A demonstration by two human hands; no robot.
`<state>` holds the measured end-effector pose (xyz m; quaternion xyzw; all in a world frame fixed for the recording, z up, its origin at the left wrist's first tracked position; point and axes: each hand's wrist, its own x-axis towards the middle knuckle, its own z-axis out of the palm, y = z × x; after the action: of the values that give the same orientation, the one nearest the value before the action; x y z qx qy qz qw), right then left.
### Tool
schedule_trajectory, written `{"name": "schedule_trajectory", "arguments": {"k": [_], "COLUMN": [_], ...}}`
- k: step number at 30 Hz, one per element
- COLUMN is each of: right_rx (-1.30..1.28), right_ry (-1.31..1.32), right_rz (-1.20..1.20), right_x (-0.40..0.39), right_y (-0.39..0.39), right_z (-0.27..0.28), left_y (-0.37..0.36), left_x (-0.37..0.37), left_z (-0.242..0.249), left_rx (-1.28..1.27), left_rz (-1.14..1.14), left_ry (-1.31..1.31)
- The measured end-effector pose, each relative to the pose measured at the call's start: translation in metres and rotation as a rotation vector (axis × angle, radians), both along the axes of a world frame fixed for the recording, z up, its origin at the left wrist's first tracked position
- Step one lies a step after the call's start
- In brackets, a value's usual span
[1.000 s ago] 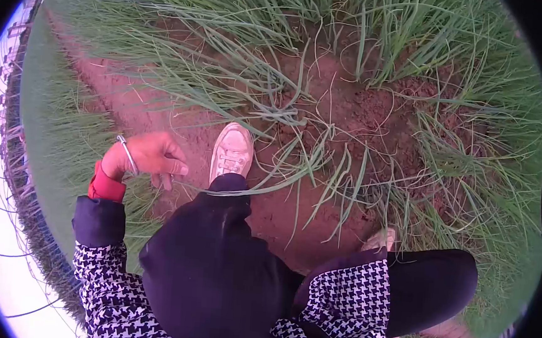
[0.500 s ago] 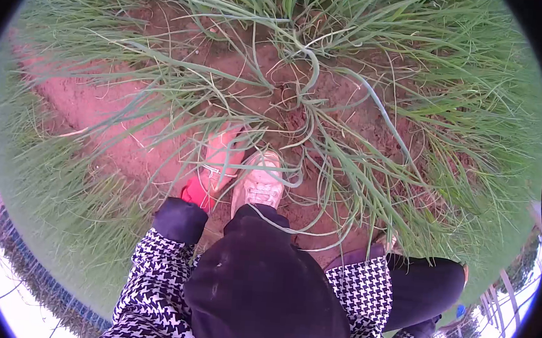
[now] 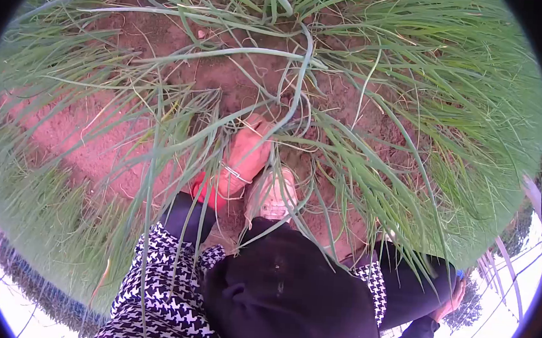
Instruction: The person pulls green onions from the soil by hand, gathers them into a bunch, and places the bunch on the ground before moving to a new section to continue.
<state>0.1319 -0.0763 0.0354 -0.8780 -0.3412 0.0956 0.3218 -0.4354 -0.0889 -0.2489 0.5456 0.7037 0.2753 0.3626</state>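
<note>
Left hand is down low, green stalks crossing over and around its fingers near the soil; can't tell whether they're clamped. Right hand's beside the bent knee, finger spacing unclear.

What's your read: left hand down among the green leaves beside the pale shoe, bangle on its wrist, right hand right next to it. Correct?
One fix: the right hand isn't next to the left; the head view shows it out by the right knee. The left hand is down among the green leaves beside the pale shoe, bangle on its wrist.
</note>
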Motion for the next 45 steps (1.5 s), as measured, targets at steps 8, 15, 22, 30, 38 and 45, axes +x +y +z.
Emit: {"name": "schedule_trajectory", "arguments": {"k": [8,15,22,30,38,45], "right_rx": [-0.047,-0.1,-0.364,-0.292,-0.349,-0.305], "right_ry": [0.057,0.209,-0.663,-0.223,-0.515,-0.302], "right_rz": [0.162,0.297,1.053,0.904,0.906,0.78], "right_x": [-0.028,-0.111,-0.107,-0.101,-0.101,-0.108], "right_y": [0.059,0.113,0.141,0.149,0.131,0.135], "right_z": [0.028,-0.019,-0.045,-0.06,-0.058,-0.058], "left_y": [-0.002,-0.024,-0.134,-0.14,-0.084,-0.07], "left_x": [0.004,-0.02,-0.029,-0.058,-0.085,-0.1], "left_z": [-0.036,0.025,0.076,0.061,0.019,0.022], "left_rx": [0.022,0.249,0.071,-0.212,0.244,0.155], "left_rz": [-0.093,-0.116,0.606,0.975,0.875,0.761], "left_ry": [-0.101,-0.155,-0.243,-0.064,-0.43,-0.446]}}
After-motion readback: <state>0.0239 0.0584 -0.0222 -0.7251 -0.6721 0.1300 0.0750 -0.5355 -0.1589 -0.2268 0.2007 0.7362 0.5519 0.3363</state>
